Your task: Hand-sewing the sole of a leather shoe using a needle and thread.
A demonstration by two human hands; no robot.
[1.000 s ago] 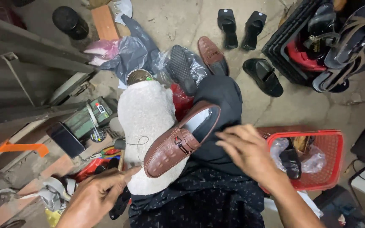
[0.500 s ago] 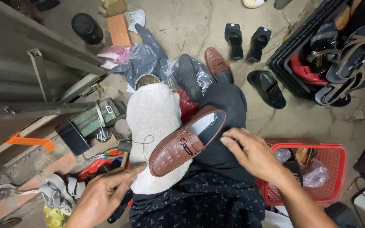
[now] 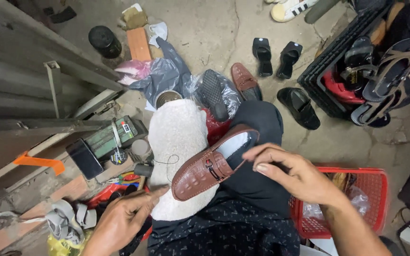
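The brown loafer (image 3: 213,163) is lying on the white fleece pad (image 3: 179,156) over the lap, looking light and fairly stiff, best gripped at the heel; the right hand (image 3: 293,176) is hovering half-curled, holding perhaps 1 thread, while the left hand (image 3: 122,221) is pointing, empty.

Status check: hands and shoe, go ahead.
Left hand open, fingertips at brown loafer toe. Right hand open beside heel. Loafer rests on white fleece pad over lap. Nothing blocking.
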